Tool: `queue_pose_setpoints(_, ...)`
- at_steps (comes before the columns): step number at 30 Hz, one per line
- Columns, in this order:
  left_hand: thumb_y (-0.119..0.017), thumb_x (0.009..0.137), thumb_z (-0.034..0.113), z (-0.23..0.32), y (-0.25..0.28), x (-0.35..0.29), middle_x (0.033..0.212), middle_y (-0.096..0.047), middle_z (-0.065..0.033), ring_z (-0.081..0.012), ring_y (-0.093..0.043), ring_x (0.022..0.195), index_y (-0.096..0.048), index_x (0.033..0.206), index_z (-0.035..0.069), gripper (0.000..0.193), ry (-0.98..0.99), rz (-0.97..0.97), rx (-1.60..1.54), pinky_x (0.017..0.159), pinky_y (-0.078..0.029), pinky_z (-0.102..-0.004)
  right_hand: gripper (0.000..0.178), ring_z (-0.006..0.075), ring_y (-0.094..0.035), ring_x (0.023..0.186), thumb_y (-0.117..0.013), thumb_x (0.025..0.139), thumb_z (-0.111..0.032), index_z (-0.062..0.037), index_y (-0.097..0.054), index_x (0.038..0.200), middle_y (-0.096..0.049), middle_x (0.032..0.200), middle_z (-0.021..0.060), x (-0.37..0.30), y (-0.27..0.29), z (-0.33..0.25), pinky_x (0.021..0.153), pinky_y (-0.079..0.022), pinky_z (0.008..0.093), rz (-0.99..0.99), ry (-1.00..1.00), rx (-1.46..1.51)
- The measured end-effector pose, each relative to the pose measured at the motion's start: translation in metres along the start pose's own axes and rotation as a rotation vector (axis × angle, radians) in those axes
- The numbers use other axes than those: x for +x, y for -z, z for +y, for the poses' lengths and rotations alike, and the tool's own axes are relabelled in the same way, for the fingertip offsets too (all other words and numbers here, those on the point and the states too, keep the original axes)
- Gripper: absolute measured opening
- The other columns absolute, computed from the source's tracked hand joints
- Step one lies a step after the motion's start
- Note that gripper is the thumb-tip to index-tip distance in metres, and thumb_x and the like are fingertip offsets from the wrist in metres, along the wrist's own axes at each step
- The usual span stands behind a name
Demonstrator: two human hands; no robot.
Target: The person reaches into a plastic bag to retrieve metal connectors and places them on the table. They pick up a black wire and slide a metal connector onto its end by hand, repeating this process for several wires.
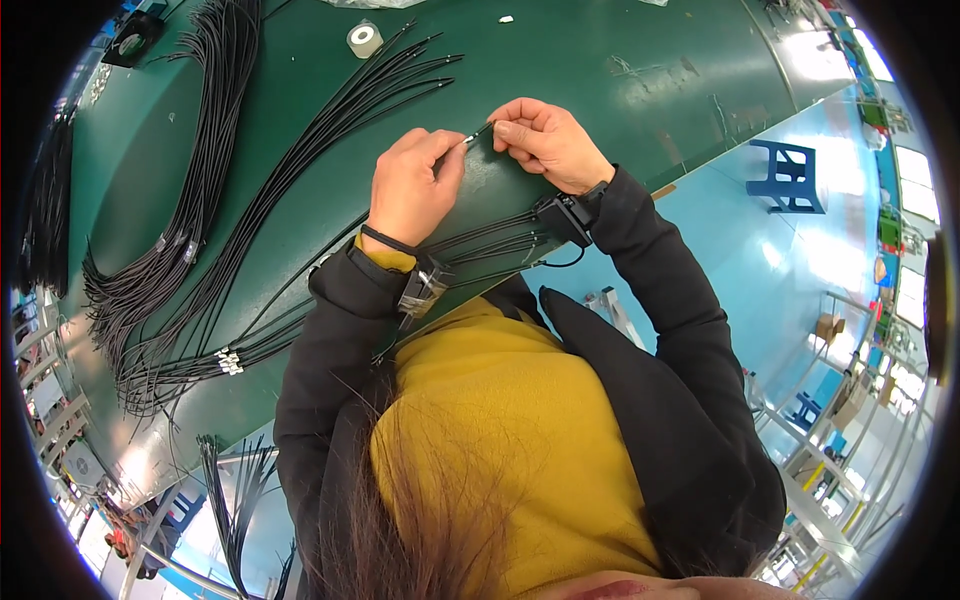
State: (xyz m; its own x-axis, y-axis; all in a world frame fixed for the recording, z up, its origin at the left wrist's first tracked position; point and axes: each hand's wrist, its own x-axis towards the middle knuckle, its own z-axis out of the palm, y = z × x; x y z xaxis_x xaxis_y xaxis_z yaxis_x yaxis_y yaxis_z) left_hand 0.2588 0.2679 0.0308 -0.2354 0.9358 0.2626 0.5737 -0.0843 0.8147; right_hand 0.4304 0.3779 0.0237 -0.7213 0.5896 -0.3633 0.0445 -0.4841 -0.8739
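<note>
Over the green table, a thin black cable (478, 133) with a short white band near its tip spans the small gap between my hands. My left hand (410, 190) pinches it beside the white band, thumb against forefinger. At the dark end, the thumb and forefinger of my right hand (548, 145) are pressed together on it, and those fingertips partly hide the tip. Left of my hands lies a loose bundle of black cables (290, 165), its tips fanned out at the far end. More black cables (490, 236) run beneath my wrists along the near table edge.
A thicker cable bundle (215, 130) curves across the left of the green table (600, 120). White tags (230, 361) sit on cables nearer me. A tape roll (364, 40) stands at the far side. Past the right table edge, a blue stool (788, 178) stands on the floor.
</note>
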Motion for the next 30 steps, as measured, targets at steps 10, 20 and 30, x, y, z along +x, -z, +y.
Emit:
queue_pose_setpoints(10,-0.063,0.083,0.01,-0.005,0.001,-0.004,0.077,-0.058,-0.0101,-0.0304,-0.059,0.063,-0.067,0.093,0.01,0.011,-0.157,-0.072,0.201,0.057,-0.048,-0.037,0.017,0.0035,-0.049,0.063,-0.063,0.09,-0.015,-0.0019,-0.064,0.1,-0.061,0.077,0.0013,0.002,0.003,-0.008,0.049,-0.036,0.0172,0.012,0.468,-0.825)
queue_pose_setpoints(20,-0.064,0.083,0.01,0.011,-0.001,-0.003,0.082,-0.059,-0.0086,-0.0287,-0.06,0.065,-0.064,0.092,0.008,0.01,-0.052,-0.008,0.086,0.057,-0.049,-0.0364,0.017,0.0027,-0.041,0.056,-0.058,0.094,-0.019,-0.0021,-0.059,0.096,-0.056,0.074,0.0001,-0.003,-0.009,-0.015,0.044,-0.031,0.0169,-0.055,-0.114,-0.166)
queue_pose_setpoints(30,-0.068,0.08,0.011,0.007,-0.011,0.002,0.076,-0.061,-0.0074,-0.023,-0.059,0.064,-0.065,0.088,0.006,0.01,0.097,0.008,-0.078,0.057,-0.047,-0.0317,0.016,0.0016,-0.039,0.054,-0.058,0.095,-0.019,-0.0037,-0.057,0.096,-0.054,0.076,0.0,-0.013,-0.015,-0.009,0.044,-0.028,0.0144,0.091,-0.035,-0.085)
